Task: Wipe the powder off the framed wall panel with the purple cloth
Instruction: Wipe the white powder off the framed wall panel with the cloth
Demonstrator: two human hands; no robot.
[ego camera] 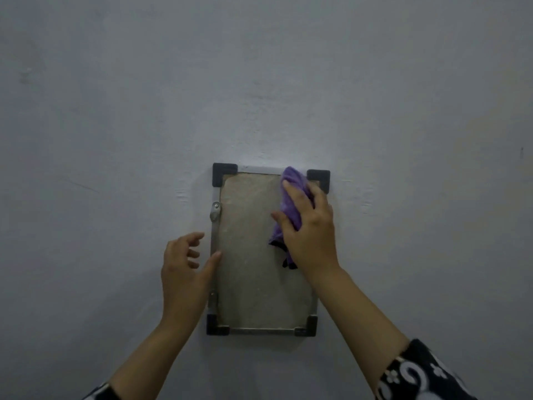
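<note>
A framed wall panel (251, 255) hangs upright on the wall, with a metal rim and black corner caps. Its dull grey face looks dusted with pale powder. My right hand (308, 229) presses a bunched purple cloth (290, 203) flat against the panel's upper right part, near the top right corner cap. A dark edge of the cloth hangs below my palm. My left hand (184, 261) is beside the panel's left rim, fingers spread, thumb tip touching the rim about halfway down. It holds nothing.
A small metal latch (215, 212) sits on the panel's left rim above my left thumb. The pale grey wall (403, 140) surrounds the panel on all sides, with faint scuffs. Patterned black-and-white sleeves show at the bottom corners.
</note>
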